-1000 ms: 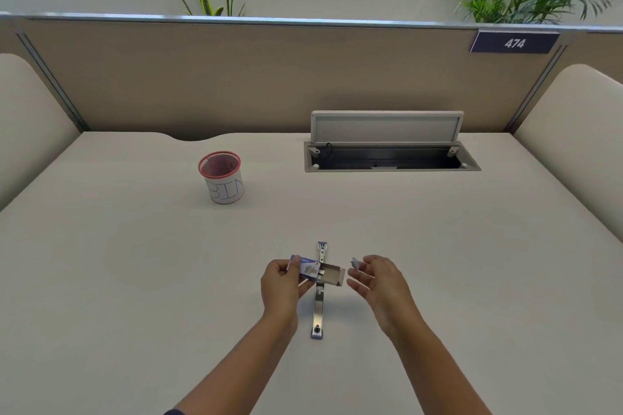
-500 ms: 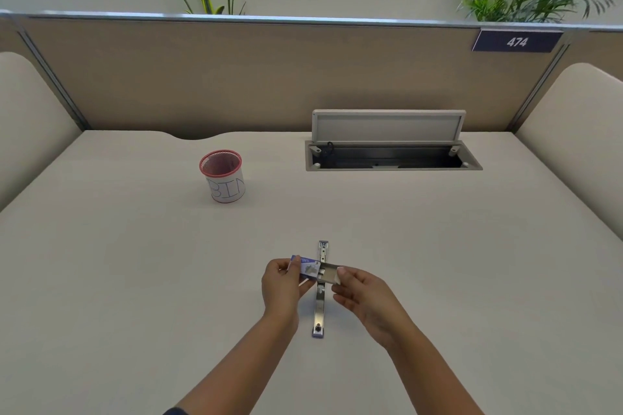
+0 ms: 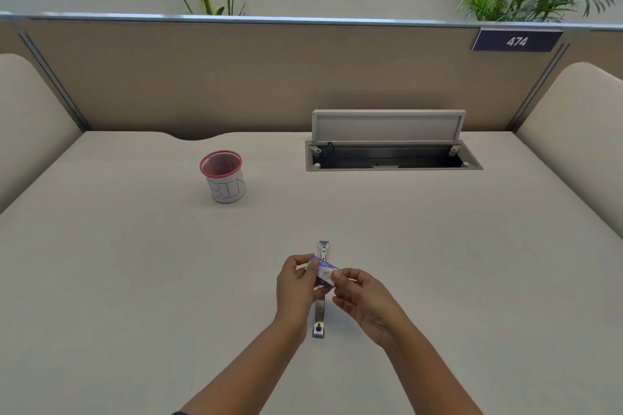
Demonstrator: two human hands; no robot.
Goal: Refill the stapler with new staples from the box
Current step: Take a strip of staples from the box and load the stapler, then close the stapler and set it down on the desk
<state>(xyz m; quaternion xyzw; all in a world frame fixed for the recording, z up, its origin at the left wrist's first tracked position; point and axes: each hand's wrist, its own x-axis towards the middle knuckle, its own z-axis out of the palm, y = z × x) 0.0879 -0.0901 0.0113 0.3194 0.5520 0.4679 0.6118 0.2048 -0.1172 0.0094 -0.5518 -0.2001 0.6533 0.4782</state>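
Right now my fingers (image 3: 338, 274) pinch the small staple box (image 3: 324, 274) from both ends: my left hand (image 3: 296, 286) grips its left side with the thumb on top, and my right hand (image 3: 365, 300) closes thumb and forefinger on its right end, so both hands are clenched on the same box and nearly touch each other. Held this way, the box has a purple edge and a pale face, and it hangs just above the stapler (image 3: 320, 313), crossing over its middle. That stapler lies opened out flat on the desk (image 3: 135, 280), a long narrow metal strip running away from me, with its far tip showing beyond the box and its near end between my wrists. Whether any staples sit in its channel I cannot tell. Further out, to the left, a pink mesh cup (image 3: 223, 175) wrapped in white paper marked BIN stands upright, well apart from my hands. Off to the right at the back, a cable hatch (image 3: 387, 145) in the desk stands with its lid raised, and beyond the partition hangs a plate reading 474 (image 3: 516, 41)
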